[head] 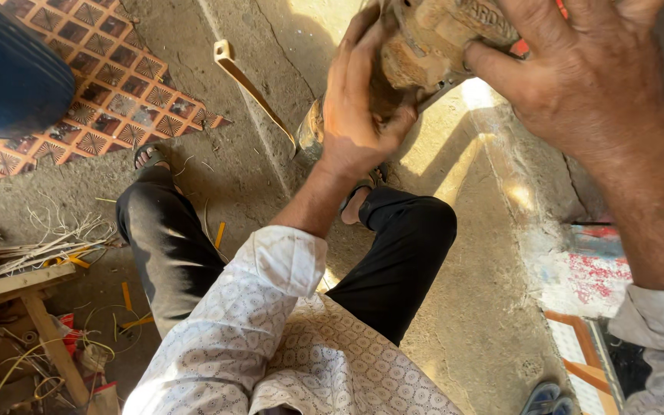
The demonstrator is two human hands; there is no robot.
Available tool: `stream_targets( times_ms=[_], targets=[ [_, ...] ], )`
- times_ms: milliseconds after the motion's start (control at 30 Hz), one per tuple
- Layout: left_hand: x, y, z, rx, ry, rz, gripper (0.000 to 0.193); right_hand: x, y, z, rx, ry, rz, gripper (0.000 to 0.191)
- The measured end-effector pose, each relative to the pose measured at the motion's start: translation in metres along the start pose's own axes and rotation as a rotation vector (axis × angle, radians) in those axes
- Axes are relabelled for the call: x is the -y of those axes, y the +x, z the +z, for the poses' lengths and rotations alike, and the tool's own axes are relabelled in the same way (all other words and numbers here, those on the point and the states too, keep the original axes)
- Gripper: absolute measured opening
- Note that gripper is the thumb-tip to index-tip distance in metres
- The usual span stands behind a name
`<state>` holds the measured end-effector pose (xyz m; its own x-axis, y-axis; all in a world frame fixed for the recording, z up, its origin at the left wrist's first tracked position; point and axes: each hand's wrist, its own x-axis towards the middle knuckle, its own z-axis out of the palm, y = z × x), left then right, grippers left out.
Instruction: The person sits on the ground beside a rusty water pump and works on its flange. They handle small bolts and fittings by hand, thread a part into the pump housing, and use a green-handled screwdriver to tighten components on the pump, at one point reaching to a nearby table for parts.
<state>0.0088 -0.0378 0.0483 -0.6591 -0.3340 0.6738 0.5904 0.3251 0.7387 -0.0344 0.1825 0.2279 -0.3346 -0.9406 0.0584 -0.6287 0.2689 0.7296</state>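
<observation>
A worn, dust-caked power tool (pixel 436 42), brown and grimy with a red patch showing at its upper right, is held up close to the camera between both hands. It sits at the top of the view, above the person's knees.

The left hand (pixel 359 100) cups the tool from its left and underneath: the palm faces the tool, the fingers curl up along its side and the thumb presses against its lower edge. The right hand (pixel 585 73) lies over the tool from the right, fingers spread and bent across its top and side, the thumb tip touching the casing. Both hands are closed on the tool.

Just below the left hand a round metal part (pixel 310 131) peeks out beside the wrist; whether it belongs to the tool cannot be told.

Further down from the hands are the person's legs in black trousers (pixel 170 246) and sleeves of a pale patterned shirt (pixel 270 338). A foot in a sandal (pixel 147 157) rests on the concrete floor (pixel 486 307). Left of the left hand a tan wooden strip (pixel 251 88) lies slanted on the floor. Beyond it, at far left, are orange patterned tiles (pixel 124 84), and lower left lie loose wires (pixel 48 246) and wooden scraps (pixel 17 284).
</observation>
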Motion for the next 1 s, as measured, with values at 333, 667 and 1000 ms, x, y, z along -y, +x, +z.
stream_targets(
  times_ms=[333, 667, 1000],
  targets=[
    [-0.031, -0.026, 0.029, 0.042, -0.123, -0.152, 0.038, -0.002, 0.013, -0.017, 0.001, -0.168, -0.133, 0.008],
    [-0.027, -0.030, 0.048, 0.056, -0.270, -0.301, 0.035, -0.013, 0.028, -0.024, 0.002, -0.185, -0.241, 0.009],
    [-0.034, -0.033, 0.056, 0.016, -0.222, -0.301, 0.039, -0.010, 0.017, -0.018, -0.012, -0.157, -0.227, 0.015]
  ],
)
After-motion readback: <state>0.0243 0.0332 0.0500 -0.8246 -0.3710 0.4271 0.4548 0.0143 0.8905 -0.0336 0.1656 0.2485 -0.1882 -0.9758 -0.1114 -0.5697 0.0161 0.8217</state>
